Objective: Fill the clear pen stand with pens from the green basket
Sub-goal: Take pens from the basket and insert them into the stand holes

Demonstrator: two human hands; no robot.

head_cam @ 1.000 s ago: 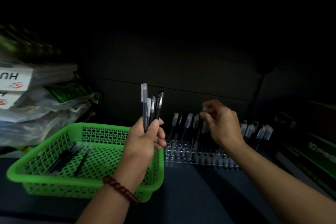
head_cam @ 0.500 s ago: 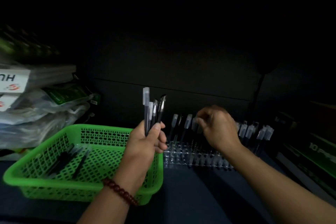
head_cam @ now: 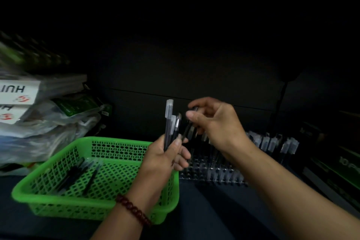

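My left hand (head_cam: 165,159) grips a small bunch of pens (head_cam: 169,121) upright above the right end of the green basket (head_cam: 58,185). My right hand (head_cam: 216,122) is beside the bunch's tips, its thumb and fingers pinching a dark pen (head_cam: 191,121) that leans out of the bunch. Several black pens (head_cam: 78,171) lie in the basket. The clear pen stand (head_cam: 212,173) sits just right of the basket, partly hidden behind both hands, with capped pens (head_cam: 272,142) standing in its right part.
Plastic bags and white boxes with red logos (head_cam: 17,93) are piled at the left behind the basket. Dark boxes with green print (head_cam: 342,165) lie at the right. A dark wall closes the back; the surface in front is dark.
My right hand rose from the stand, where it was setting a pen, and came left to the bunch, now pinching a pen. My left hand stays in place with the bunch.
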